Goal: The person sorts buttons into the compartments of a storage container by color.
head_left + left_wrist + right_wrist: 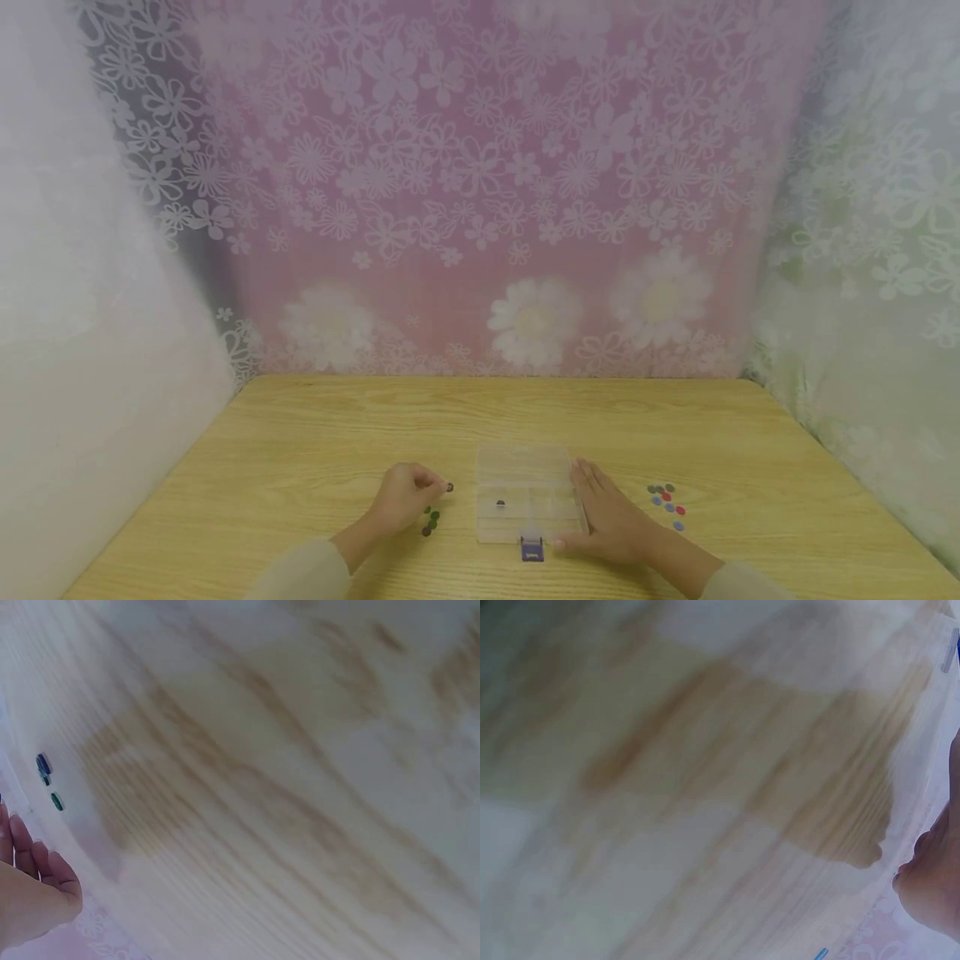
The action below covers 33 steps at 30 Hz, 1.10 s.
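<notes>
My left hand pinches a small dark button between thumb and fingertips, just left of a clear plastic compartment box. The box stands open, its clear lid leaning back on the far side and its purple latch at the front. Inside a left compartment lies one dark button. My right hand rests along the box's right side with straight fingers, the thumb by the front edge. Below the left hand are several green and dark buttons; the left wrist view shows some green ones.
Right of the right hand lie several loose buttons: grey, red and blue. The wooden table ends at a pink flowered cloth, with pale cloths on both sides.
</notes>
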{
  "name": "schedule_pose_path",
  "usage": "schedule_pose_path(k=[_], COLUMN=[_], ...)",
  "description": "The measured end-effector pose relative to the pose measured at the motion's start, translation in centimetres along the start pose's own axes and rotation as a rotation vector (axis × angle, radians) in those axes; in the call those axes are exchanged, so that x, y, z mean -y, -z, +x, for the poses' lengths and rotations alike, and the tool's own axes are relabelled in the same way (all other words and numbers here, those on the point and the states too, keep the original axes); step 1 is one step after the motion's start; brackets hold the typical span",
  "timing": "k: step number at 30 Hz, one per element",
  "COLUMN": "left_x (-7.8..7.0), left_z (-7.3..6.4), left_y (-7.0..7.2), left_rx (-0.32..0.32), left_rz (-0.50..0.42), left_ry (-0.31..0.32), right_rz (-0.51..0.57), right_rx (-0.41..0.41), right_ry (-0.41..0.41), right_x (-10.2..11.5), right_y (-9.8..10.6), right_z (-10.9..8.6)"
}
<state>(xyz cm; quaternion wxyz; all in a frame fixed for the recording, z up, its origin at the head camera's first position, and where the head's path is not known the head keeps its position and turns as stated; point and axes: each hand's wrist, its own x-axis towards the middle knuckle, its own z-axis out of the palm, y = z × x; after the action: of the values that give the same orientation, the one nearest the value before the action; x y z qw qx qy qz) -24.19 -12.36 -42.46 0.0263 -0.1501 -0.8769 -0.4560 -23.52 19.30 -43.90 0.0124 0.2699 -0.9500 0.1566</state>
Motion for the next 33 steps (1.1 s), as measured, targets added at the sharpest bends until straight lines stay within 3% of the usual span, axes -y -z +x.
schedule_pose_path(k=[7, 14, 28, 33], left_x=[-0.8, -1.7, -3.0, -3.0], left_z=[0.4, 0.8, 1.5, 1.7], left_y=[-0.8, -1.5, -3.3, -3.7], left_rx=[0.011, -0.001, -0.002, 0.007], left_rz=[-0.048, -0.008, -0.033, -0.036], left_ry=[0.044, -0.019, 0.0, -0.019], right_rz=[-0.04, -0.056, -0.039, -0.036], right_rx=[-0.019, -0.012, -0.011, -0.009], right_ry=[-0.009, -0.018, -0.01, -0.01], right_x=[0.0, -0.2, -0.5, -0.3], right_y=[-0.1, -0.1, -0.1, 0.1], right_z=[0.0, 0.1, 0.1, 0.2])
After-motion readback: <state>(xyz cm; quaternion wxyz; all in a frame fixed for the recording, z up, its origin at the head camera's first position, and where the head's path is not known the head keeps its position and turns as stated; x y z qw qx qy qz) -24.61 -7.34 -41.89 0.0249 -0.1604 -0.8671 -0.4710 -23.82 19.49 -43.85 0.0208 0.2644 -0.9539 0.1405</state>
